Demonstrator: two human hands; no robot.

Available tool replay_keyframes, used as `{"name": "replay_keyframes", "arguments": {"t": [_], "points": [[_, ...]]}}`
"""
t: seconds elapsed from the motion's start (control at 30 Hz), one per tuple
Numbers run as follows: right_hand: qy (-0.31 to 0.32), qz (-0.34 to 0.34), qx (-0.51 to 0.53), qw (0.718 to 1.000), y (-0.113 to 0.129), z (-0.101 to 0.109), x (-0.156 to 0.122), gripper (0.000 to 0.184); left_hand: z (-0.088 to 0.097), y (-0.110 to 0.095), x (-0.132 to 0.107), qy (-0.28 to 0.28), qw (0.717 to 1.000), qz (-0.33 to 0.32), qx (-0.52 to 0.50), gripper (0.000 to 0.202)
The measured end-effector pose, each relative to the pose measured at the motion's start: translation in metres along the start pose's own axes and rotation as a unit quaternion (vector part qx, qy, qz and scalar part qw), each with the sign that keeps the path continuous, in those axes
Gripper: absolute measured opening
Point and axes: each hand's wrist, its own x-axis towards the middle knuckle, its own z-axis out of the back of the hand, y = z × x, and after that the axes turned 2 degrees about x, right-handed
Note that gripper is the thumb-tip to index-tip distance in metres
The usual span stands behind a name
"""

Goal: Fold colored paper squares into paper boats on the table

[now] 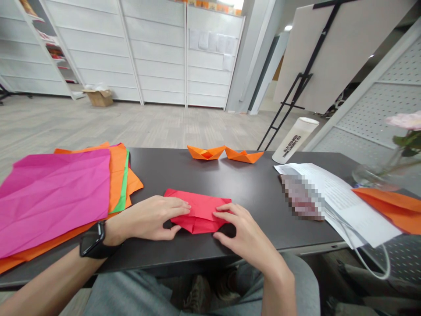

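A folded sheet of red paper [202,208] lies on the dark table in front of me, with a flap showing along its near side. My left hand [158,217] holds its left end, the fingers on top and the thumb at the near edge. At the right end, my right hand [238,224] grips the paper with curved fingers on its surface and the thumb by the near edge. A black watch [95,240] is on my left wrist. Beyond the red paper, two folded orange paper boats [205,152] stand side by side near the table's far edge.
Large magenta [66,184], orange and green sheets are stacked at the left. On the right are a white cylinder [294,140] with black lettering, printed pages [345,197], a pixelated item [302,197], a white cable [371,267], orange paper [393,208] and a flower in a glass vase.
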Motion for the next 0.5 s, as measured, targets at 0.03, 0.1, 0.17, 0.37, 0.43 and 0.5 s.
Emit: {"name": "replay_keyframes", "arguments": {"t": [0.03, 0.1, 0.17, 0.37, 0.43, 0.5], "points": [[-0.009, 0.013, 0.001, 1.000, 0.001, -0.002, 0.002, 0.035, 0.000, 0.000, 0.000, -0.008, 1.000, -0.001, 0.001, 0.042], [-0.023, 0.038, 0.005, 0.999, 0.001, -0.005, 0.006, 0.033, -0.001, 0.001, 0.000, -0.014, 1.000, -0.005, 0.004, 0.047], [-0.032, 0.051, 0.013, 0.998, -0.003, -0.007, 0.010, 0.037, -0.002, 0.004, -0.001, -0.017, 1.000, -0.001, 0.018, 0.050], [-0.131, 0.016, 0.057, 0.990, -0.011, -0.007, 0.014, 0.025, -0.001, 0.014, 0.002, -0.094, 0.988, 0.120, 0.017, 0.023], [-0.165, -0.017, 0.127, 0.978, -0.010, -0.007, 0.015, 0.016, 0.000, 0.014, 0.003, -0.155, 0.972, 0.171, -0.035, 0.019], [-0.186, -0.067, 0.221, 0.955, -0.008, -0.008, 0.016, 0.018, 0.000, 0.014, 0.003, -0.211, 0.951, 0.209, -0.085, 0.024]]}}
